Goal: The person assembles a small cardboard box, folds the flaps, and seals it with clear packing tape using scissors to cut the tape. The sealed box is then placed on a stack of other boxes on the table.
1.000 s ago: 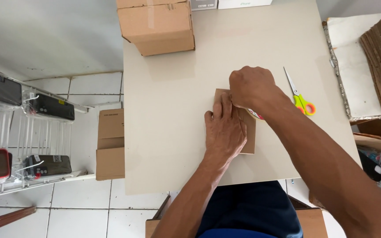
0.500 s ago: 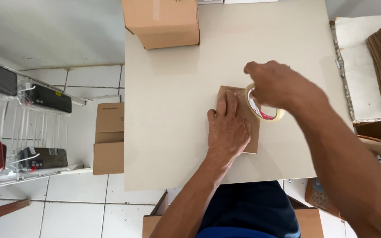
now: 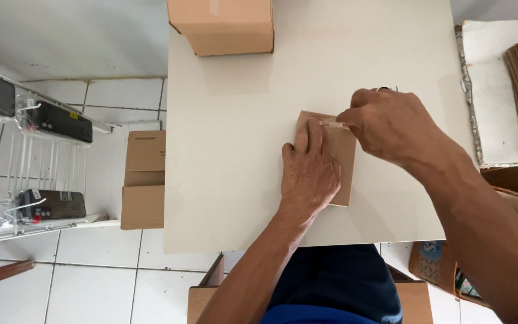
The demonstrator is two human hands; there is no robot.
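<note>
While left hand [image 3: 309,171] presses flat | right hand [image 3: 391,126] pinches tape, seemingly | one small box [image 3: 344,157], one large [image 3: 223,25]

I see bright, even daylight across the pale worktop [image 3: 229,150], with no glare. Shadows are soft: a faint one under the box [image 3: 223,27] at the top edge, another beneath the left hand [image 3: 308,171]. Focus is sharp throughout (edges bow slightly near the corners).

A closed cardboard box [image 3: 223,24] sits at the white table's [image 3: 229,150] far edge; another carton [image 3: 144,180] lies on the tiled floor [image 3: 91,276].
</note>
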